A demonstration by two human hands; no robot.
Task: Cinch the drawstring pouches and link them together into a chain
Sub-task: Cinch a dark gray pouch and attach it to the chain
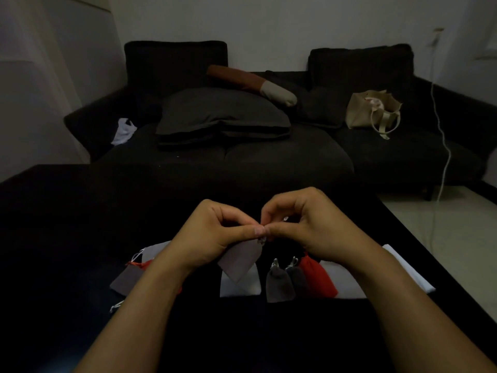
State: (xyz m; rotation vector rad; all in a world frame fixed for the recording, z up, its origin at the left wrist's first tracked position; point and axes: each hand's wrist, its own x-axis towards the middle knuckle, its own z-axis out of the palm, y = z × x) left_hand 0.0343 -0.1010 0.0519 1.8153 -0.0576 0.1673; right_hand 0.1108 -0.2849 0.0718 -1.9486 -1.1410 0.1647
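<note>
left hand fingers pinch mauve pouch top, raised above table | right hand fingers pinch its cord, thumbs touching | below: white pouch, two grey pouches, red pouch | behind: sofa

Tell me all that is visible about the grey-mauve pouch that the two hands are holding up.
The grey-mauve pouch is a small flat rectangle of soft, matte cloth. It hangs tilted above the dark table, its gathered mouth uppermost, where a pale drawstring shows. The left hand and the right hand pinch at that mouth with their fingertips. Its lower corner overlaps, in this view, a white pouch lying on the table; whether they touch cannot be told.
</note>
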